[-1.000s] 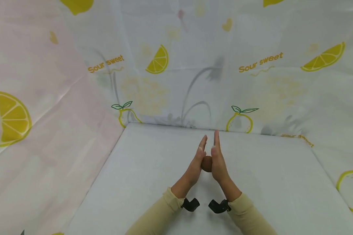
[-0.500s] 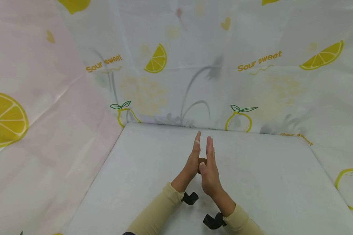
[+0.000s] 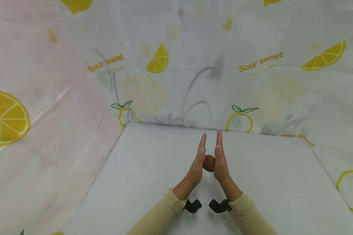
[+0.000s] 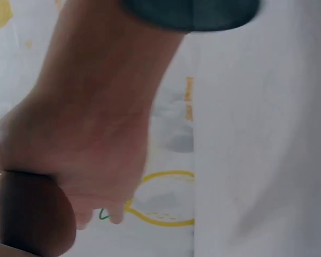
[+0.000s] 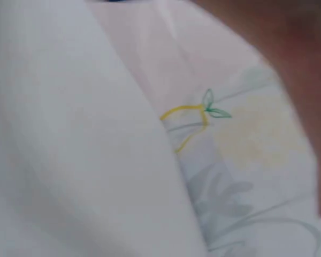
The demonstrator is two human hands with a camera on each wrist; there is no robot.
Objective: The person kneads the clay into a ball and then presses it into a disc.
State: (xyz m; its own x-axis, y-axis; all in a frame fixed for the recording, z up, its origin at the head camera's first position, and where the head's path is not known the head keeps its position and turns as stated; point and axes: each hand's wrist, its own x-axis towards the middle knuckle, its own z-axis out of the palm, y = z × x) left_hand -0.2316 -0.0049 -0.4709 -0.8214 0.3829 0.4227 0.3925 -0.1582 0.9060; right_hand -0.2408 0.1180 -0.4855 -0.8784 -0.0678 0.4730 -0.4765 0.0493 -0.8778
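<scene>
A small brown ball (image 3: 208, 163) is pressed between my two flat palms above the white table (image 3: 141, 169). My left hand (image 3: 198, 157) stands on its edge with straight fingers pointing away from me. My right hand (image 3: 219, 156) mirrors it on the other side of the ball. In the left wrist view the brown ball (image 4: 32, 213) lies against the heel of my left hand (image 4: 91, 134). The right wrist view shows only a blurred edge of my right hand (image 5: 294, 59) and the cloth.
A lemon-printed cloth backdrop (image 3: 194, 65) rises along the far edge of the table and a pinkish cloth wall (image 3: 41, 114) stands on the left. Black wrist mounts (image 3: 192, 205) sit at both beige sleeves.
The right hand slid forward again, level with the left, after being drawn back half a second ago. The ball stays between the palms.
</scene>
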